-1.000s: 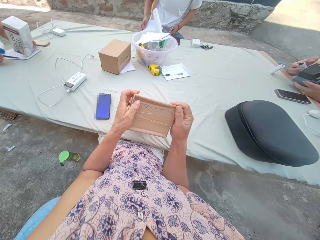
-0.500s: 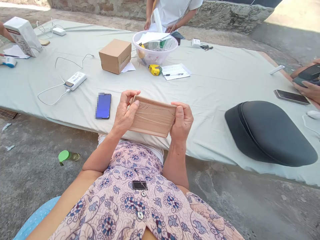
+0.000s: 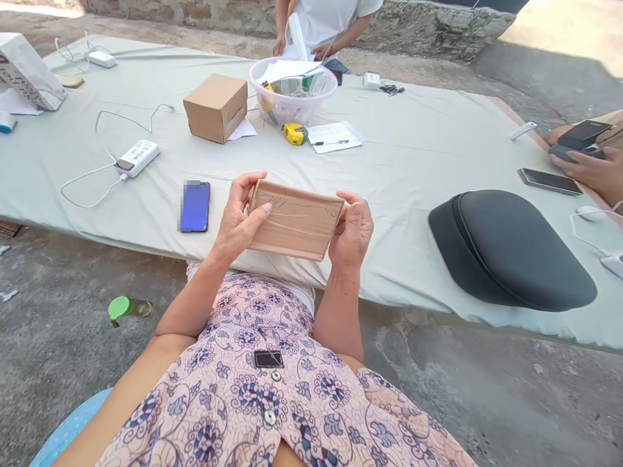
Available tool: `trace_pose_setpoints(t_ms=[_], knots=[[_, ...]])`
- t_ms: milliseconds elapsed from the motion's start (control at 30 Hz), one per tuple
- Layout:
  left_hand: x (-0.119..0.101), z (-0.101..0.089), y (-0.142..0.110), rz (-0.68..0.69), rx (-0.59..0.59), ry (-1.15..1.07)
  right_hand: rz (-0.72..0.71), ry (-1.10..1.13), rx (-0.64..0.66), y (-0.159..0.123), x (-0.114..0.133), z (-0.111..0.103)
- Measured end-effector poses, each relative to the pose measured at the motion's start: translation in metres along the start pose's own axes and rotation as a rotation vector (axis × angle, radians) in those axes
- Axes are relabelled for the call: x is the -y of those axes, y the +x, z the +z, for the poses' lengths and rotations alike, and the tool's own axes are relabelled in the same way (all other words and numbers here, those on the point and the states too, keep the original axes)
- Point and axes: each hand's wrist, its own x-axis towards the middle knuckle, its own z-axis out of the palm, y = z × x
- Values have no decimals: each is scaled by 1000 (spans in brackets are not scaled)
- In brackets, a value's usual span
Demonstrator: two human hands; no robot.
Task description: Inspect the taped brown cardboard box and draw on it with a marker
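I hold a flat brown wooden tray (image 3: 294, 220) with both hands above the near edge of the cloth-covered table (image 3: 413, 168). My left hand (image 3: 241, 217) grips its left end, thumb on the face and fingers curled over the top edge. At the right end my right hand (image 3: 351, 228) is closed round the tray's short side. The tray's face shows fine curved scratch lines. A blue phone (image 3: 195, 205) lies on the cloth just left of my left hand.
A black seat cushion (image 3: 511, 250) lies at right. Farther back are a cardboard box (image 3: 215, 107), a clear bowl of tools (image 3: 292, 91), a yellow tape measure (image 3: 294, 133), paper with a pen (image 3: 335, 137) and a power bank (image 3: 137, 157). Other people's hands hold phones at right (image 3: 584, 155).
My right thumb has slid off the tray's face to its edge. The view has shifted slightly; the tray stays held in both hands.
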Motion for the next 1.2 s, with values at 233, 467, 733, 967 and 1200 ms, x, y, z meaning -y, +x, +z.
trace_pose_setpoints(t_ms=[233, 467, 733, 967, 1200], knots=[[16, -5, 3, -27, -45, -25, 128, -605, -108, 16, -70, -29], [9, -4, 4, -14, -18, 34, 360, -1051, 49, 5, -72, -21], [15, -1, 3, 28, 11, 44, 291, -315, -84, 16, -44, -33], [18, 10, 0, 42, -4, 28, -261, -40, -66, -5, 41, -22], [26, 26, -5, -8, -80, 19, -650, -130, 91, -45, 69, 27]])
